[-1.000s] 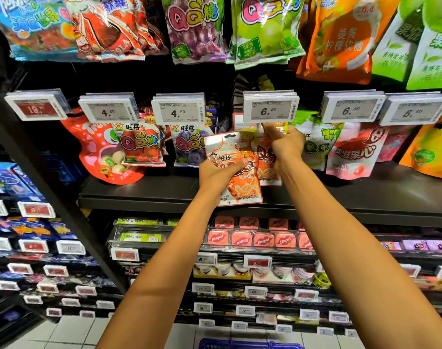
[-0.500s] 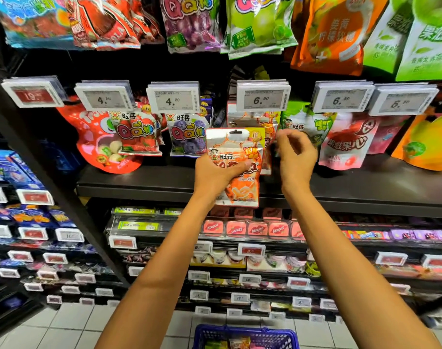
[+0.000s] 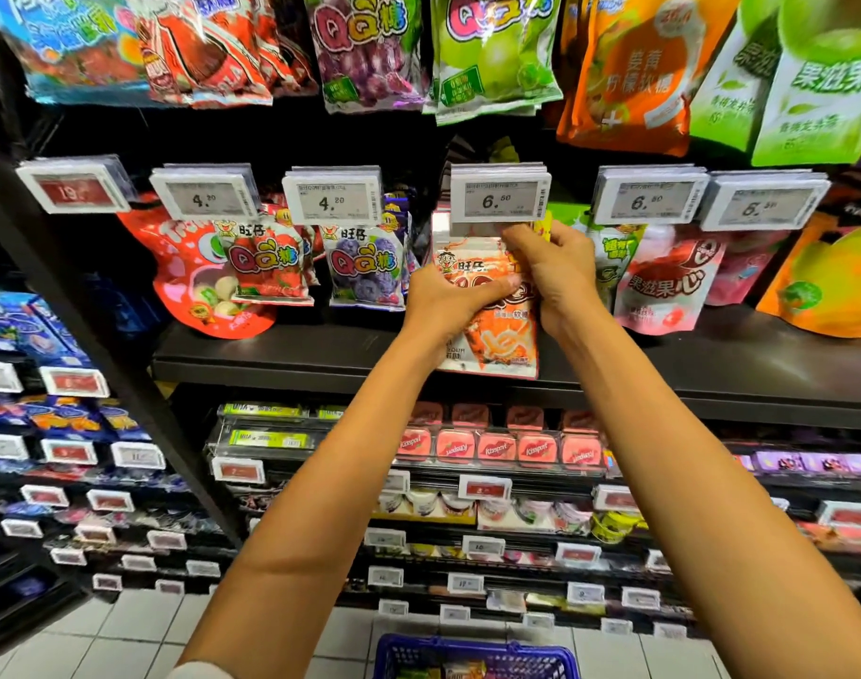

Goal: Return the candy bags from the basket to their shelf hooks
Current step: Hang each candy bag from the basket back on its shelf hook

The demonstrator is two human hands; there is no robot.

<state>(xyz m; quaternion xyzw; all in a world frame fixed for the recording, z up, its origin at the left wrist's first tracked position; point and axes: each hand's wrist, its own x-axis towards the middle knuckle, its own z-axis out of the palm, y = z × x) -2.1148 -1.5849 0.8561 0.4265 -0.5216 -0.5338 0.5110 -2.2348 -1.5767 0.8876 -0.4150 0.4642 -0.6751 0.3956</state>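
An orange candy bag (image 3: 502, 335) is held up against the shelf, its top tucked under the 6.50 price tag (image 3: 499, 200). My left hand (image 3: 443, 303) grips the bag's left middle, thumb across its front. My right hand (image 3: 553, 272) pinches the bag's upper right corner just below the tag. The hook itself is hidden behind the tag. The blue basket (image 3: 472, 651) stands on the floor at the bottom edge, with a few bags inside.
Strawberry candy bags (image 3: 266, 267) and grape candy bags (image 3: 367, 267) hang to the left, a pink bag (image 3: 663, 286) and green bags to the right. Larger bags hang in the row above. A black shelf ledge (image 3: 320, 355) juts out below; lower shelves hold small tins.
Both hands lifted the orange bag up under the 6.50 tag. My right hand, free half a second ago, now pinches its upper corner. The view tilted down, showing more of the basket.
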